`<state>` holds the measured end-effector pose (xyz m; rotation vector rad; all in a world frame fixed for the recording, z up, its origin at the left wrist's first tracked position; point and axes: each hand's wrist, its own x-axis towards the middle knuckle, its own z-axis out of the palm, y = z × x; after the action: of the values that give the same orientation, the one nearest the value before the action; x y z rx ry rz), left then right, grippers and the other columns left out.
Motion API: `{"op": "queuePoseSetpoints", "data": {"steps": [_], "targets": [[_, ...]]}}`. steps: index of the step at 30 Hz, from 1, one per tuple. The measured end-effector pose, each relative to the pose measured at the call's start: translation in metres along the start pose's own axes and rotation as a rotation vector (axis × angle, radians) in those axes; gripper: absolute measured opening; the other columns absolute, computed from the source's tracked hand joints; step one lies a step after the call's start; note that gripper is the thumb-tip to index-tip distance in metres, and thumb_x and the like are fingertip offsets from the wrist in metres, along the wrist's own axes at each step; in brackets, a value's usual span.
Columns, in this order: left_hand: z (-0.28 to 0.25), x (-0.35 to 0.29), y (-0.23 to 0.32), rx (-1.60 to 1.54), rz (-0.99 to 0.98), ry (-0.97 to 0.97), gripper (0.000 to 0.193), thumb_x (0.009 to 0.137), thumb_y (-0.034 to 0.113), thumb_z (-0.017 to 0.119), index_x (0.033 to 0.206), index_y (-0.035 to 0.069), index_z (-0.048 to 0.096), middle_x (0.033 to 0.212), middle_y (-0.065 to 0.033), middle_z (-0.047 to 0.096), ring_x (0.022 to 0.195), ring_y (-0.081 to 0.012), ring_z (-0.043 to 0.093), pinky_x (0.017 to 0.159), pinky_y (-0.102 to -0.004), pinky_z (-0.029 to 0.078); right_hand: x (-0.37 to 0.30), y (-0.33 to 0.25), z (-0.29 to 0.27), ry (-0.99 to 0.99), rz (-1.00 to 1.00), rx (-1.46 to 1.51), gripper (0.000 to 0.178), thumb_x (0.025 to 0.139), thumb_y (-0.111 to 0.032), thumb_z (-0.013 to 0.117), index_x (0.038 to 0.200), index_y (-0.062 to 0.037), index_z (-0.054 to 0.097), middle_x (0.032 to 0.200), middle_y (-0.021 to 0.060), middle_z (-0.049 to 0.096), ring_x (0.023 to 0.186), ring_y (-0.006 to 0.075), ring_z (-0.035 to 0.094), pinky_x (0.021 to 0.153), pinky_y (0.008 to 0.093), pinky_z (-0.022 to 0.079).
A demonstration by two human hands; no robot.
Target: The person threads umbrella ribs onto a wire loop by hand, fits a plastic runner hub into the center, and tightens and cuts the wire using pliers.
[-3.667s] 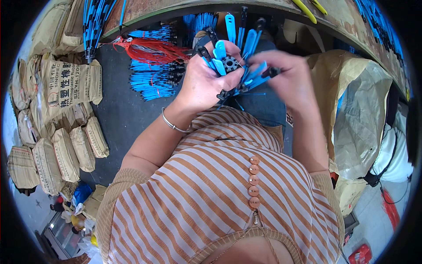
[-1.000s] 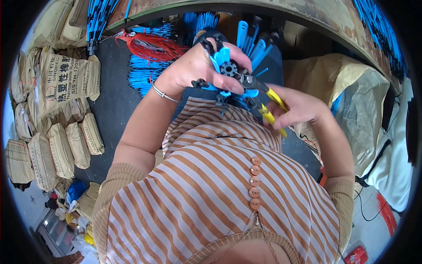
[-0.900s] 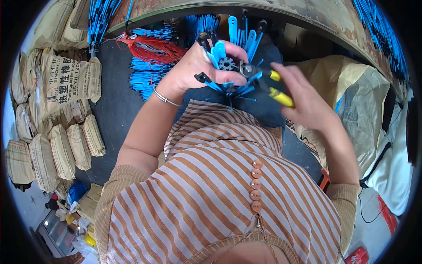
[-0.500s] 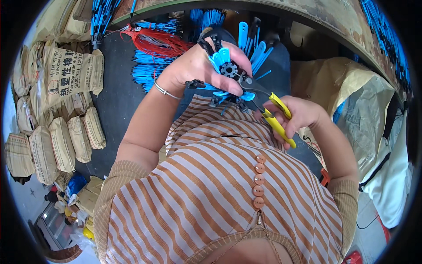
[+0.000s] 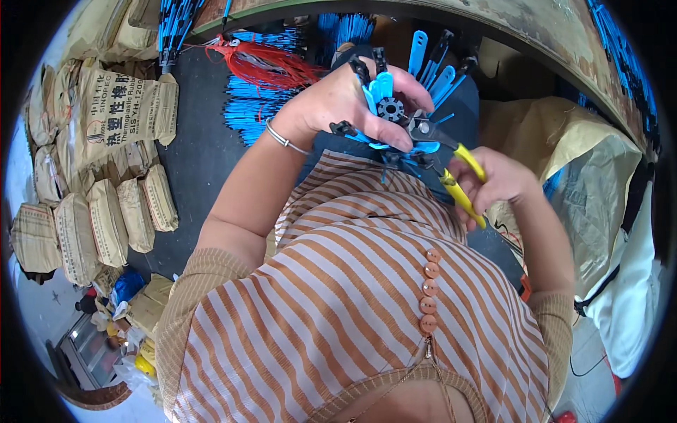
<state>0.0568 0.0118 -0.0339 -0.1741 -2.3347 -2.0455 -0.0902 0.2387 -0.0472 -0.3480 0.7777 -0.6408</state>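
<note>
My left hand (image 5: 331, 106) is closed round a black toothed hub (image 5: 390, 108) with blue plastic strips fanning out from it. Black clips (image 5: 358, 69) tip several of these strips, and others show beyond my fingers. In my right hand (image 5: 502, 176) is a pair of pliers (image 5: 462, 199) with yellow handles, the handles spread apart. The jaws of the pliers (image 5: 422, 129) lie against the hub's right side, close to my left thumb. What exactly is between the jaws is too small to make out.
Beyond my hands lie bundles of blue strips (image 5: 247, 106) and a red fibre tassel (image 5: 271, 63). A wooden table edge (image 5: 493, 32) curves across the far side. Brown paper sacks (image 5: 116, 109) are stacked on the left; a large open sack (image 5: 564, 141) stands on the right.
The whole scene has shifted rightward in the picture. My right hand and the pliers' handles have swung slightly relative to the hub; both hands keep hold of the same things.
</note>
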Motion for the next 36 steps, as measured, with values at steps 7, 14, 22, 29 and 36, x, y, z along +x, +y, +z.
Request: {"op": "queuePoseSetpoints", "data": {"steps": [7, 14, 22, 29, 36], "targets": [[-0.003, -0.003, -0.005, 0.062, 0.101, 0.040, 0.034, 0.057, 0.013, 0.082, 0.085, 0.002, 0.066, 0.078, -0.0065, 0.064, 0.074, -0.0155, 0.060, 0.068, -0.0275, 0.047, 0.005, 0.012, 0.000, 0.264, -0.335, -0.543, 0.080, 0.066, 0.005, 0.066, 0.135, -0.0031, 0.025, 0.105, 0.0139, 0.058, 0.089, 0.0263, 0.061, 0.076, 0.0354, 0.049], [0.006, -0.002, -0.001, 0.076, 0.018, 0.148, 0.031, 0.058, 0.015, 0.083, 0.081, 0.003, 0.065, 0.074, -0.0050, 0.062, 0.068, -0.0144, 0.059, 0.064, -0.0258, 0.046, -0.009, 0.000, 0.038, 0.841, -0.448, -1.356, 0.083, 0.063, 0.009, 0.058, 0.137, -0.0050, 0.023, 0.115, 0.0183, 0.051, 0.095, 0.0379, 0.055, 0.085, 0.0401, 0.044], [0.006, -0.009, -0.002, 0.079, 0.076, 0.138, 0.031, 0.058, 0.015, 0.083, 0.079, 0.002, 0.065, 0.072, -0.0049, 0.062, 0.066, -0.0137, 0.058, 0.063, -0.0252, 0.045, -0.011, -0.002, 0.029, 0.777, -0.427, -1.136, 0.051, 0.071, 0.003, 0.057, 0.120, 0.0001, 0.046, 0.100, 0.0197, 0.057, 0.091, 0.0361, 0.056, 0.080, 0.0371, 0.043], [0.001, -0.010, -0.009, 0.044, 0.064, 0.175, 0.029, 0.058, 0.014, 0.083, 0.077, 0.002, 0.064, 0.073, -0.0046, 0.062, 0.068, -0.0136, 0.058, 0.064, -0.0250, 0.046, 0.026, 0.014, 0.036, 0.883, -0.416, -0.978, 0.024, 0.080, -0.010, 0.059, 0.100, 0.0017, 0.057, 0.078, 0.0211, 0.061, 0.071, 0.0363, 0.059, 0.064, 0.0392, 0.046], [0.004, -0.012, -0.008, 0.012, 0.098, 0.132, 0.031, 0.061, 0.014, 0.082, 0.081, 0.002, 0.062, 0.073, -0.0038, 0.061, 0.069, -0.0131, 0.058, 0.064, -0.0260, 0.046, -0.011, -0.012, 0.051, 0.838, -0.224, -0.872, 0.019, 0.085, -0.016, 0.057, 0.088, 0.0029, 0.057, 0.061, 0.0091, 0.058, 0.052, 0.0170, 0.056, 0.051, 0.0293, 0.044]]}}
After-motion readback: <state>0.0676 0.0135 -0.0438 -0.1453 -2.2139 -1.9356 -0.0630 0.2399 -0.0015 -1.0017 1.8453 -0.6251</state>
